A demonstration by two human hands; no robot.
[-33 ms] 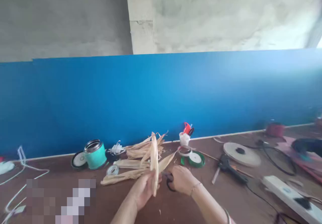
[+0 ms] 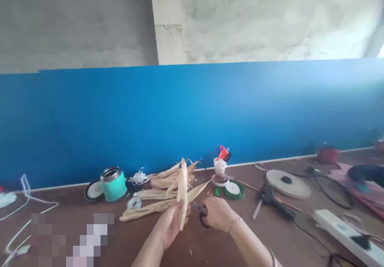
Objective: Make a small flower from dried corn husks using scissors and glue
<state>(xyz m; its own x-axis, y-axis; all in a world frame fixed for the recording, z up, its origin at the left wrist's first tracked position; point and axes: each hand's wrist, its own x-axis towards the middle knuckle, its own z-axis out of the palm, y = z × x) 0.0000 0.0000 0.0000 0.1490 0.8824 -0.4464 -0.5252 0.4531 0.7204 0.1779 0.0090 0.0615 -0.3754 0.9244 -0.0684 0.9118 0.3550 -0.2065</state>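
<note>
The left hand [image 2: 169,223] is closed around a long, pale straw-coloured strip of dried husk [image 2: 182,185], upright above the brown surface [image 2: 204,249], apparently to present it steadily to the right hand [image 2: 219,214]. That hand is curled around what look like black-handled scissors [image 2: 204,211], pointed leftward. More tan dried husks [image 2: 160,183] lie beyond, probably for easy reach.
</note>
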